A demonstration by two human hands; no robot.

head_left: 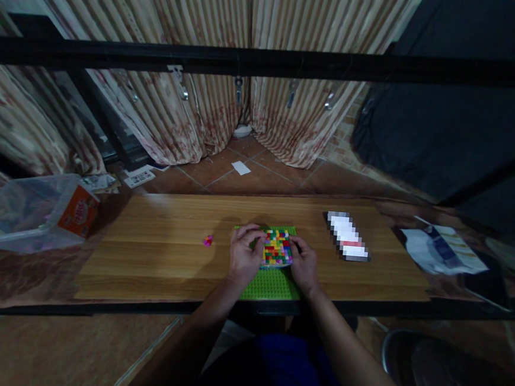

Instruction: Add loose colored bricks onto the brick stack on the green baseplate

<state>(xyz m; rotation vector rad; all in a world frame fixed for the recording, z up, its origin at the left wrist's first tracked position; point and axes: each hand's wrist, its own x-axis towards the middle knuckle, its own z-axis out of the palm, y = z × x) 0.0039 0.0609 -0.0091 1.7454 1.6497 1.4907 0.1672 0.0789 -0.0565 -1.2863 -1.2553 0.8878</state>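
A multicoloured block of small toy building bricks (278, 248) sits at or just above the far half of a green studded baseplate (272, 286); whether the two are joined I cannot tell. My left hand (246, 254) grips the block's left edge with curled fingers. On the opposite edge, the thumb and fingers of my right hand (304, 261) close around the right side. Both hands partly cover the baseplate. A little pile of pink and red bricks (208, 241) lies on the wooden board to the left of my left hand.
The wooden board (155, 250) lies across a low table. A phone with a blurred screen (347, 236) rests to the right. Farther right are papers (444, 249). A clear plastic tub (28, 210) stands at the left end. A dark metal bar (268, 63) crosses beyond the table.
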